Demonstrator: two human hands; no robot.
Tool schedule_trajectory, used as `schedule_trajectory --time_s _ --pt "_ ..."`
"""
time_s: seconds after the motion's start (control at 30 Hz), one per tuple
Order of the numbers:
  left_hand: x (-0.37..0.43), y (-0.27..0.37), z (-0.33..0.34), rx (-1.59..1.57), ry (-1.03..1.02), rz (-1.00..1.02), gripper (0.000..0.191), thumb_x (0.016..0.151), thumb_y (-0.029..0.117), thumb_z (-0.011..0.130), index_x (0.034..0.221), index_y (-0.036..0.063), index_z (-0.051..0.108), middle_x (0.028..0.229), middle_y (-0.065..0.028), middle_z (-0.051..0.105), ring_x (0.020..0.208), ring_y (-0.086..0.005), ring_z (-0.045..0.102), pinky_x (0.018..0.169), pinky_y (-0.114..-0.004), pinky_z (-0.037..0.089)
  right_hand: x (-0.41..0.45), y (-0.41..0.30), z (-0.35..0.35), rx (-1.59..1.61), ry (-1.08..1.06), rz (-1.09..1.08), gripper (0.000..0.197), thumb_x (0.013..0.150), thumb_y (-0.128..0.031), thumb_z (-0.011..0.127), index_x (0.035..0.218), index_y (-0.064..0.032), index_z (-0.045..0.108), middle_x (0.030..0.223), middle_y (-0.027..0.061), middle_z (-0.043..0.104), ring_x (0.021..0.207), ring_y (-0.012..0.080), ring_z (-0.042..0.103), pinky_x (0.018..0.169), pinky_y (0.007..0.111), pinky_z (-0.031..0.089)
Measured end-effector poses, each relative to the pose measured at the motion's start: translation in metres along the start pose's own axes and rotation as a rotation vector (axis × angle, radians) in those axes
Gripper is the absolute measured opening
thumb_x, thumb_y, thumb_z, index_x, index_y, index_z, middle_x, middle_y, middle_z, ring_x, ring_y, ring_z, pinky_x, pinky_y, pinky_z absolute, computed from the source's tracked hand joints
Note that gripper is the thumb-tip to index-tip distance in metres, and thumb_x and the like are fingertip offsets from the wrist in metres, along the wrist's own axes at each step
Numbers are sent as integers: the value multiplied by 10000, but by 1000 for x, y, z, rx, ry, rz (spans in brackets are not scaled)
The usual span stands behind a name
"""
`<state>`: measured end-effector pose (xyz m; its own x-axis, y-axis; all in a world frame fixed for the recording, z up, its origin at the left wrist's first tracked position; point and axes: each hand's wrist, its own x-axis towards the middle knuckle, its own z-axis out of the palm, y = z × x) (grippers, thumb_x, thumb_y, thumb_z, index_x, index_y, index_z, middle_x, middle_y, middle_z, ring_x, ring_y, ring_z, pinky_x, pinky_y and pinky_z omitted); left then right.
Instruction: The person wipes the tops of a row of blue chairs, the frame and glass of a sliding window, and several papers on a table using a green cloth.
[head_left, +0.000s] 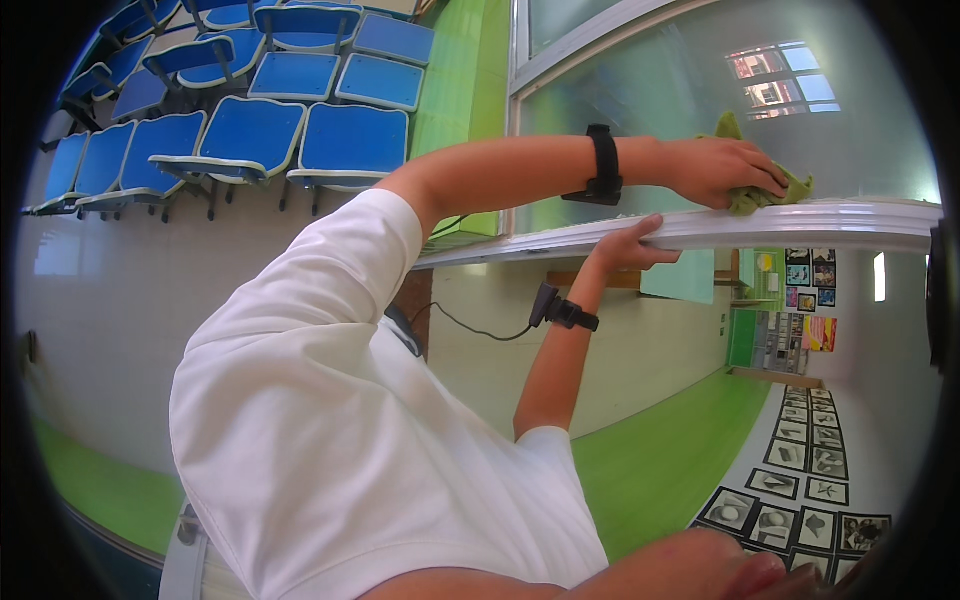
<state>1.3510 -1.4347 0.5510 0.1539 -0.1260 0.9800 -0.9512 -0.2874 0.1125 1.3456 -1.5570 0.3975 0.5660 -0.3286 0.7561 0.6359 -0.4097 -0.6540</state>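
Note:
My left hand (720, 176) presses a green cloth (757, 199) against the frosted glass pane (645, 90), close to the pane's edge. Parts of the cloth stick out past the fingers, and the palm is hidden. A black strap (602, 165) goes round my left wrist. Below it in the picture, my right hand (626, 246) holds the edge of the white metal frame (825, 223). Its thumb lies over the frame while a finger stretches along the other side. A black strap with a small device (559, 307) sits on my right wrist, with a cable (480, 330) running from it.
Rows of blue chairs (251, 135) and desks stand at the upper left. A green ledge (450, 97) adjoins the frame. Beyond the frame, a green wall band (675, 442) and framed pictures (810, 442) line a corridor. The view is turned sideways.

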Motion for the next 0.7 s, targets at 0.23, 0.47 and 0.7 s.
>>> schedule_trajectory --time_s 0.23,0.47,0.7 --pt "55 -17 -5 220 94 63 677 696 -24 599 1341 169 522 1387 -64 486 1278 -297 442 1084 -412 365 -1 6 3 -91 6 -44 658 915 -364 577 1243 134 298 995 267 573 855 338 638 715 387 569" --pt "35 -14 9 222 135 67 721 708 -13 615 1383 203 478 1446 -12 437 1344 -287 382 1118 -405 338 -1 -3 6 -45 55 -71 669 902 -410 583 1207 134 340 943 243 598 800 319 652 679 383 573" --pt "-43 -4 10 160 -1 -37 764 691 -32 607 1407 175 440 1488 -21 371 1371 -287 337 1131 -412 318 -1 3 1 -125 62 -46 677 895 -427 586 1202 137 368 944 256 619 836 356 664 683 398 571"
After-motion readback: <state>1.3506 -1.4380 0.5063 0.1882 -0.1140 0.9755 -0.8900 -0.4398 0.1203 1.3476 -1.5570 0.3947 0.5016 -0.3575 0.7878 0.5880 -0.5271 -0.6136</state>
